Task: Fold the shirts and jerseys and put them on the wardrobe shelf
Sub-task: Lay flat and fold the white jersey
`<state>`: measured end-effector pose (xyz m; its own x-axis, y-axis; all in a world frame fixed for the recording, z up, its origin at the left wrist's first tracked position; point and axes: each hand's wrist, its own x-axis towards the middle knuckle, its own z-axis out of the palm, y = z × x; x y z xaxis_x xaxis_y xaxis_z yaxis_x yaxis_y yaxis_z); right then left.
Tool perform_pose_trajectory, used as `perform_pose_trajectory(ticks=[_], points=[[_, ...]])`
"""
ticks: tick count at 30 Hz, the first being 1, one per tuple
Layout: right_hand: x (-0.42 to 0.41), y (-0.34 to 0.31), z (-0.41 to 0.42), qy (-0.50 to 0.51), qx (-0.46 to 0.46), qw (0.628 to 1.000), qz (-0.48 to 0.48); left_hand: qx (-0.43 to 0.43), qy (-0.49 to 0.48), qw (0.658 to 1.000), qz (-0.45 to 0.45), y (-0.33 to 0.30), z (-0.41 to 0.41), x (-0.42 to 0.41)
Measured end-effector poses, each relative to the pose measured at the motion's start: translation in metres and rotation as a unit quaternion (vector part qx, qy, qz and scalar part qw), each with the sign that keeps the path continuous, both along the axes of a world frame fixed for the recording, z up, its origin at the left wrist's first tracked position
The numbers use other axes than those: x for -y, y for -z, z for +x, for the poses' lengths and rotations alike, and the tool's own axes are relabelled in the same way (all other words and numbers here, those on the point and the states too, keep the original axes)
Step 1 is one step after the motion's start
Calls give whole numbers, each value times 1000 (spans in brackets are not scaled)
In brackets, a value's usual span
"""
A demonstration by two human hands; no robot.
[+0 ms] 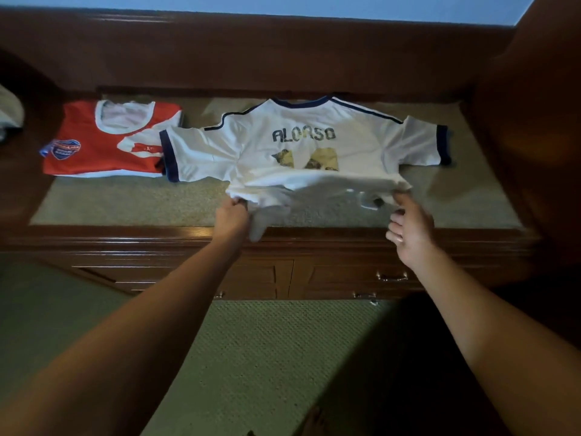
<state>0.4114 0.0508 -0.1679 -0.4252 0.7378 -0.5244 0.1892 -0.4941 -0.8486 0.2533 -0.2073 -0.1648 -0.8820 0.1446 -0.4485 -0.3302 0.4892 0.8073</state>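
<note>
Your left hand [232, 214] and right hand [408, 225] each pinch the jersey [301, 146] hem; it's light, limp, likely slippery, so hold the corners.

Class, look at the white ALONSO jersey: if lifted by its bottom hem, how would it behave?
Probably floppy: the white jersey sags and bunches where the left hand grips its hem. Likely light: the right hand lifts its corner with just a fingertip pinch.

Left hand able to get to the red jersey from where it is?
Probably yes: the red jersey lies folded in the open on the shelf, nothing between. But the left hand grips the white jersey hem, so it must let go.
</note>
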Motion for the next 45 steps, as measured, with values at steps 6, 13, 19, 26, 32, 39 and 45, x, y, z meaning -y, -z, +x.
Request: perform_pose_trajectory(ticks=[6, 13, 19, 26, 32, 39, 45], points=[[29, 42, 18, -203, 135, 964, 107, 148, -52, 985, 74, 35, 39, 25], [32, 50, 12, -98, 201, 966, 132, 281, 67, 928, 236, 45, 56, 51], [29, 24, 30, -52, 142, 988, 22, 311, 122, 898, 288, 45, 58, 66], [38, 41, 60, -65, 95, 993, -7, 151, 66, 979, 115, 63, 65, 73], [66, 56, 79, -181, 204, 949, 159, 68, 92, 991, 70, 76, 80, 83], [61, 42, 99, -244, 162, 936, 196, 22, 70, 997, 19, 84, 85, 99], [68, 52, 111, -227, 140, 954, 133, 36, 65, 997, 4, 90, 88, 107]])
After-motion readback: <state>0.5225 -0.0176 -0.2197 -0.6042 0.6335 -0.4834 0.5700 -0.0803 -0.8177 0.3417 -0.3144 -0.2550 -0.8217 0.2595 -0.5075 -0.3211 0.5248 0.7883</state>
